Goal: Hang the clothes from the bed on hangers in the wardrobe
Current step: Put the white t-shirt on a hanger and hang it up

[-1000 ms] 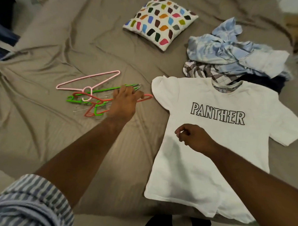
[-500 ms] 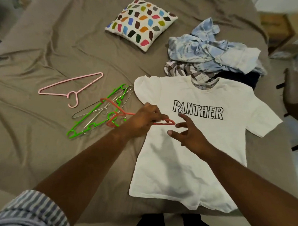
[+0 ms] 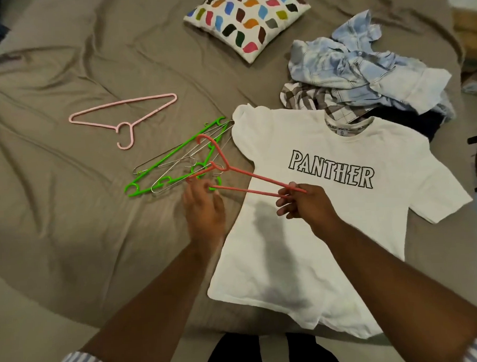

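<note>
A white T-shirt (image 3: 329,231) printed "PANTHER" lies flat, face up, on the bed. A red hanger (image 3: 248,177) is held just above the shirt's left sleeve. My right hand (image 3: 306,205) pinches its right tip, and my left hand (image 3: 203,209) has its fingertips on the left corner. The red hook points away from me, over the other hangers. A heap of crumpled clothes (image 3: 363,66), light blue and checked, lies beyond the shirt's collar. The wardrobe is out of view.
Green hangers (image 3: 176,156) and thin wire hangers (image 3: 173,164) lie tangled left of the shirt. A pink hanger (image 3: 125,109) rests farther left on the brown sheet (image 3: 70,229). A patterned pillow (image 3: 246,19) sits at the back.
My left hand pulled the red hanger out of the pile toward the shirt. My right hand opened, reached over and took hold of its right tip.
</note>
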